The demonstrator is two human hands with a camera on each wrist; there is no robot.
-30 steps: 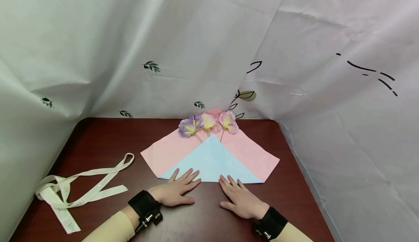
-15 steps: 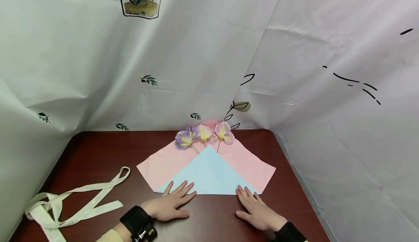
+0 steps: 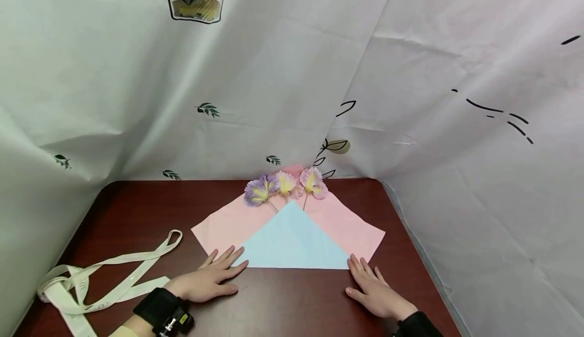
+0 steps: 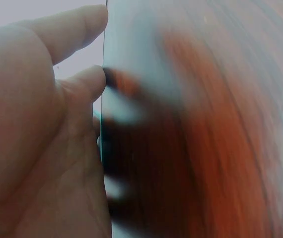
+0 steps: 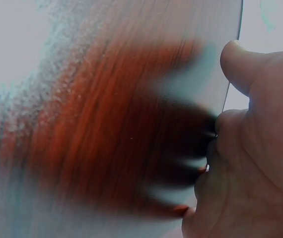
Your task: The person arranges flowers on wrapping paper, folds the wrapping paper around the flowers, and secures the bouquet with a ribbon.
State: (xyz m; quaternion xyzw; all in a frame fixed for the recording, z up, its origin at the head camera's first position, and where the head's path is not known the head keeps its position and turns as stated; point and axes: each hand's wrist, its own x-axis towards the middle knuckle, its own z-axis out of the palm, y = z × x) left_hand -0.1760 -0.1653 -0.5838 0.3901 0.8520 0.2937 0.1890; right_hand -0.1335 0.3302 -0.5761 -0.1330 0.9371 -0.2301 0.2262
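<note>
A folded sheet of wrapping paper lies on the table, with pink outer parts (image 3: 223, 220) and a pale blue triangular flap (image 3: 292, 240) pointing away from me. Purple and pink artificial flowers (image 3: 285, 184) stick out past the flap's tip, their lower stems hidden under it. My left hand (image 3: 207, 278), fingers spread, rests at the paper's near left corner. At the near right corner my right hand (image 3: 376, 291) lies with straight fingertips on the fold. In the wrist views, the left palm (image 4: 37, 134) and right palm (image 5: 255, 158) show over the glossy table surface.
A cream ribbon (image 3: 109, 278) with printed letters lies in loose loops on the left, its end close to my left wrist. The dark red-brown table (image 3: 283, 301) is bordered by a white patterned cloth (image 3: 274, 73) behind and at both sides.
My hands have spread apart along the paper's near edge, the left sliding left and the right sliding right, to its corners. The head view has tilted up slightly.
</note>
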